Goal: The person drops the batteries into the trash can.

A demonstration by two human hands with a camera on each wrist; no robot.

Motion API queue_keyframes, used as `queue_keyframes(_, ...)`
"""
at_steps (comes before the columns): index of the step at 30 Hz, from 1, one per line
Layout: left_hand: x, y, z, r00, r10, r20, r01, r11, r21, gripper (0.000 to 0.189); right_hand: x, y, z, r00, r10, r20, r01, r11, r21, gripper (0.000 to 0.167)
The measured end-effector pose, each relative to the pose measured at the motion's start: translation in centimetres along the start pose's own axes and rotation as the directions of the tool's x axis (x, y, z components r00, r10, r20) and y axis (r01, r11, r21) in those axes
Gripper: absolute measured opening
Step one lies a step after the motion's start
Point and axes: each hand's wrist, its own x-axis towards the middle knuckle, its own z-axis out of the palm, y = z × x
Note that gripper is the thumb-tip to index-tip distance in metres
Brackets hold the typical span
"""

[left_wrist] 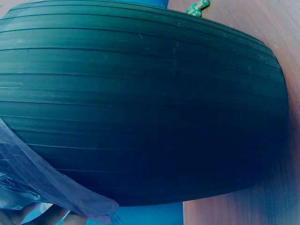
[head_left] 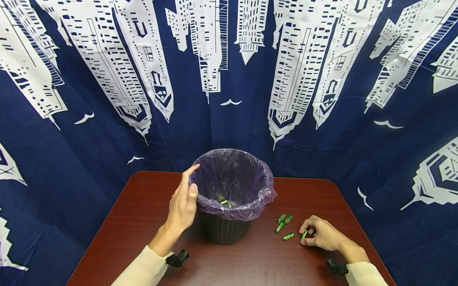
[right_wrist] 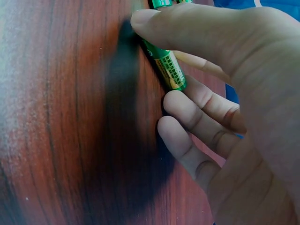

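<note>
My left hand [head_left: 182,204] rests against the left side of a dark ribbed trash bin [head_left: 225,230], its index finger stretched along the rim. A translucent purple liner bag [head_left: 262,198] lines the bin and folds over its rim. Two green batteries [head_left: 223,201] show at the bottom inside. To the right of the bin, my right hand [head_left: 323,234] pinches a green and yellow battery [right_wrist: 169,69] at the table surface, between thumb and fingers. Several similar batteries [head_left: 288,236] lie on the table between the bin and this hand.
The bin stands on a reddish-brown wooden table [head_left: 150,198] with rounded far corners. A dark blue curtain [head_left: 200,119] printed with upside-down white buildings hangs behind and beside it. Each wrist wears a black strap [head_left: 177,259].
</note>
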Motion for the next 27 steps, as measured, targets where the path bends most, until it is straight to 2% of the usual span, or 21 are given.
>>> queue_keyframes(18,-0.03,0.09,-0.06,1.0,-0.005,0.003,0.005,1.0,-0.005,0.099,-0.05,0.22,0.19,1.0,0.005,0.003,-0.005,1.0,0.016,0.03)
queue_keyframes(27,-0.06,0.12,-0.02,1.0,-0.005,0.003,0.005,1.0,0.0,0.1,-0.08,0.56,0.44,0.999,-0.023,-0.044,0.024,0.999,0.025,0.028)
